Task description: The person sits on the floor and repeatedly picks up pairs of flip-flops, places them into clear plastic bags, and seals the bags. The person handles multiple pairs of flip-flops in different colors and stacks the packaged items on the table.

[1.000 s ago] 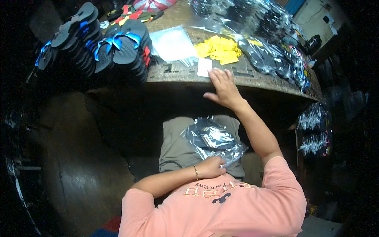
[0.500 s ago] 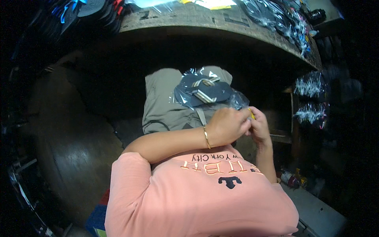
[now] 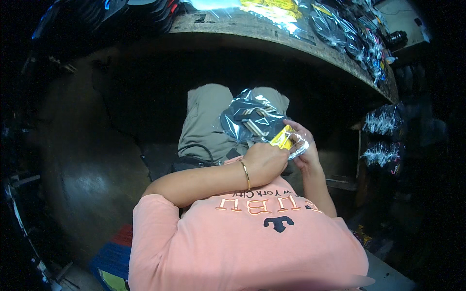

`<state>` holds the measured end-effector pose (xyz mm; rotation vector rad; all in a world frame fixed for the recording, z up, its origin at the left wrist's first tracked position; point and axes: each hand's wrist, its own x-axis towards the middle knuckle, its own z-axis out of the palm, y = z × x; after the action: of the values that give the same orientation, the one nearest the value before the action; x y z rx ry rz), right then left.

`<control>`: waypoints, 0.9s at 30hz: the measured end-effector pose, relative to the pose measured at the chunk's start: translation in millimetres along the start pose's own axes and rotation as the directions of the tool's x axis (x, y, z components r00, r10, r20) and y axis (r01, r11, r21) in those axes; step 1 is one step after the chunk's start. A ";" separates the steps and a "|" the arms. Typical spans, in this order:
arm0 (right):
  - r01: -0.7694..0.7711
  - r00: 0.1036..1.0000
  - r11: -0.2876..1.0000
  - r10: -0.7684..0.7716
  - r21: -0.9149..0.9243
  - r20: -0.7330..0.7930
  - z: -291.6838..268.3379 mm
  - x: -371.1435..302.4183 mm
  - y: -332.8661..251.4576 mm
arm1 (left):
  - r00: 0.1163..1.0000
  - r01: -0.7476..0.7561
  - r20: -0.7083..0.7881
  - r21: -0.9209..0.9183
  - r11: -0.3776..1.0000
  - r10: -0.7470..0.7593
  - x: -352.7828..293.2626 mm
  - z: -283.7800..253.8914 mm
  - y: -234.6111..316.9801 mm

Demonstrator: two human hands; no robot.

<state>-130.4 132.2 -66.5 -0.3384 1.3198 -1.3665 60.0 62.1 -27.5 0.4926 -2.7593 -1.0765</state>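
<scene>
A clear plastic bag [image 3: 230, 123] rests on my lap with dark flip-flops [image 3: 266, 121] inside, their straps striped light and dark. At its right end is a small yellow card [image 3: 280, 139]; whether it lies inside the plastic or on top I cannot tell. My left hand [image 3: 266, 163], with a gold bangle at the wrist, is closed at the card's lower edge, fingertips partly hidden. My right hand [image 3: 307, 151] curls around the bag's loose, shiny end beside the card, its upper fingers bent over the plastic.
Ahead of my knees curves a wooden table edge [image 3: 228, 36], bearing yellow cards [image 3: 276, 10] and bagged flip-flops [image 3: 335, 29]. Dark soles [image 3: 141, 14] are stacked at the far left. More bagged items [image 3: 381, 155] hang or stand at right. A blue and red block [image 3: 114, 257] sits low at left.
The yellow card, mostly hidden in my fingers before, now lies spread at the bag's end. My left hand has shifted slightly left and nearer; my right hand has opened around the plastic. The view has shifted.
</scene>
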 end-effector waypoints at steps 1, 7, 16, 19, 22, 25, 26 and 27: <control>-0.030 0.999 0.999 0.029 -0.028 -0.033 -0.8 -3.9 0.3 | 1.000 0.011 0.008 -0.002 1.000 -0.011 -0.2 0.9 1.5; -0.107 0.987 0.992 0.114 0.063 -0.113 -5.6 -0.2 8.7 | 0.995 -0.051 0.083 -0.081 0.995 0.058 6.3 5.2 19.0; 0.363 0.926 0.552 -0.306 -0.750 0.222 14.3 27.3 26.6 | 0.974 -0.164 -0.191 -0.216 0.962 0.123 13.8 10.9 23.5; 0.611 0.637 -0.333 -0.333 -0.719 0.695 7.7 35.0 17.8 | 0.982 -0.120 -0.172 -0.223 0.967 0.082 16.0 13.6 18.7; 0.500 0.736 -0.548 -0.139 -0.671 0.662 4.9 39.0 3.6 | 0.989 -0.090 -0.130 -0.204 0.975 0.064 18.9 15.0 16.8; 0.526 0.716 -0.489 -0.185 -0.695 0.673 9.7 26.7 0.1 | 0.984 -0.081 -0.168 -0.163 0.983 0.053 19.3 16.3 19.1; 0.540 0.712 -0.455 -0.203 -0.708 0.673 12.8 19.8 2.8 | 0.968 -0.118 -0.238 -0.138 0.983 0.083 18.8 16.3 20.2; 0.565 0.750 -0.272 -0.225 -0.779 0.623 16.2 13.3 7.2 | 0.958 -0.143 -0.264 -0.114 0.983 0.109 18.1 16.1 21.5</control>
<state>-117.8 115.3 -73.3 -2.2224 1.8847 -0.3262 33.8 80.8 -24.6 0.3996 -2.4413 -1.0729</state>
